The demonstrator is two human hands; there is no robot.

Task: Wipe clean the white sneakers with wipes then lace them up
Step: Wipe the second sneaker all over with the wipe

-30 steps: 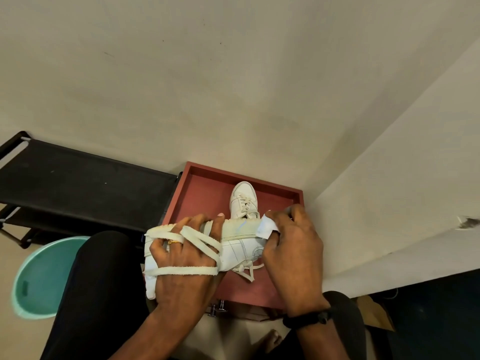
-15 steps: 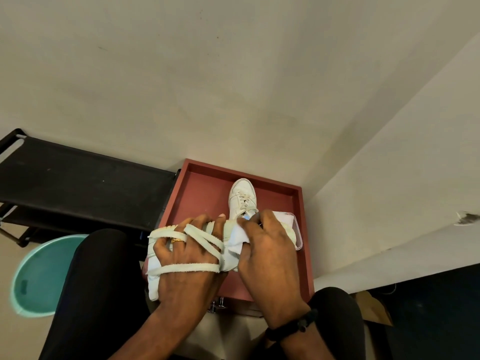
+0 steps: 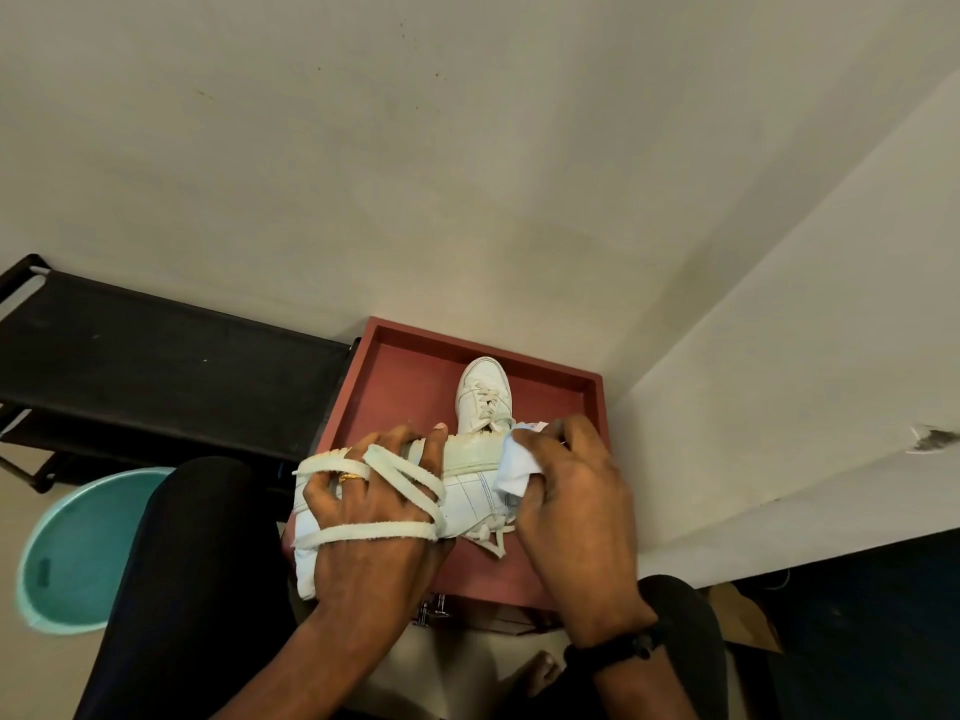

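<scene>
A white sneaker (image 3: 467,498) lies on its side over the red tray (image 3: 410,376), sole edge facing away from me. My left hand (image 3: 369,517) grips its left half, with a loose white lace (image 3: 400,483) wound over the back of the hand and fingers. My right hand (image 3: 566,506) holds a crumpled white wipe (image 3: 514,467) against the sneaker's right end. A second white sneaker (image 3: 483,394), laced, stands upright in the tray behind, toe pointing away. Part of the held sneaker is hidden under both hands.
A black folding rack (image 3: 156,371) stands left of the tray. A teal plastic tub (image 3: 78,553) sits on the floor at lower left. My knees in dark trousers flank the tray. Walls meet in a corner just behind the tray.
My right hand with the wipe slid left along the sneaker half a second ago, then back to its right end. The left hand kept its hold.
</scene>
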